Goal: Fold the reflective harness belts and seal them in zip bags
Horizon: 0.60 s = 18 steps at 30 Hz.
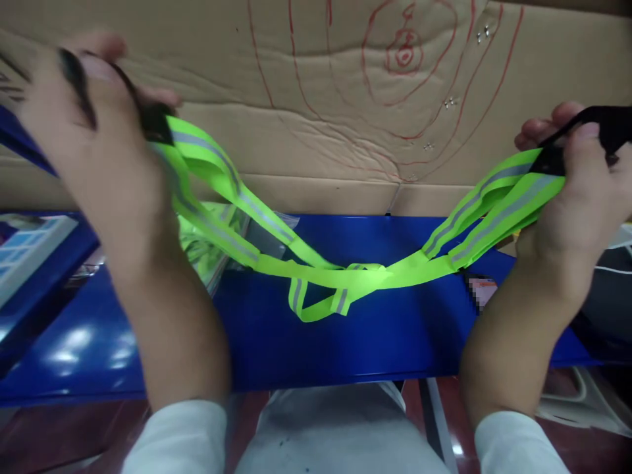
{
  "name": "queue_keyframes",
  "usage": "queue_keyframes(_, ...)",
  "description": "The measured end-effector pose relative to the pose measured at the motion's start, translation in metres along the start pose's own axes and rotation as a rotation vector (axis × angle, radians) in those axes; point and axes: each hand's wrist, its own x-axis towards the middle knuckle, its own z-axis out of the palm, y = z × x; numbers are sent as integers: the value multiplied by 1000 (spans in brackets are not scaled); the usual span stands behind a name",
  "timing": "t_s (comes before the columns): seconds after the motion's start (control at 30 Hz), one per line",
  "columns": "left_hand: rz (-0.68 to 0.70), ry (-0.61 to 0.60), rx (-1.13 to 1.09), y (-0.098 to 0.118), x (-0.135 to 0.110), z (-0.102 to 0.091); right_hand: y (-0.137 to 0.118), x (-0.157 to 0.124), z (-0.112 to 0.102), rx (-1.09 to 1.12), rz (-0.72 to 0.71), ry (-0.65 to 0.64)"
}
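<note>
A neon-green reflective harness [326, 276] with grey stripes hangs in a slack curve between my hands, above the blue table. My left hand [99, 112] is raised at the upper left, its fingers closed round a black end piece of the harness. At the right, my right hand [587, 164] pinches the other black end, thumb on top. Looped straps run from each end to the joined middle, where a small loop dangles. Part of each black end is hidden by the fingers.
Behind the blue table [345, 349] stands cardboard [336, 151] marked with red curves. A clear bag [212, 243] of similar green straps lies behind my left forearm. A small card-like item [481, 289] is near my right forearm. A blue-and-white item [34, 253] sits far left.
</note>
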Motion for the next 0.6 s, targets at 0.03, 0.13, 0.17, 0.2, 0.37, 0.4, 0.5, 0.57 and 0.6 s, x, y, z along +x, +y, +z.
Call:
queue_keyframes(0.03, -7, -116, -13, -2, -2, 2, -2, -2, 6, -34, -10, 14)
queue_keyframes(0.13, -73, -241, -177, -7, -20, 20, -7, -12, 27, -112, 22, 23)
queue_keyframes(0.17, -64, -220, -237, -9, -29, 29, -9, -18, 36, -147, 33, -1)
queue_keyframes(0.2, -45, -206, -289, -11, -39, 39, -11, -24, 46, -190, 40, -44)
queue_keyframes(0.37, -57, -410, -191, -19, -95, 74, -23, -67, 101, -393, -37, -373)
queue_keyframes(0.4, -49, -471, -161, -19, -104, 77, -25, -74, 110, -417, -44, -430)
queue_keyframes(0.5, -30, -549, -106, -15, -124, 80, -28, -91, 125, -488, 13, -551)
queue_keyframes(0.57, -36, -548, -89, -11, -132, 80, -28, -97, 128, -495, 48, -572)
queue_keyframes(0.6, -44, -547, -84, -10, -135, 80, -28, -98, 128, -471, 56, -571)
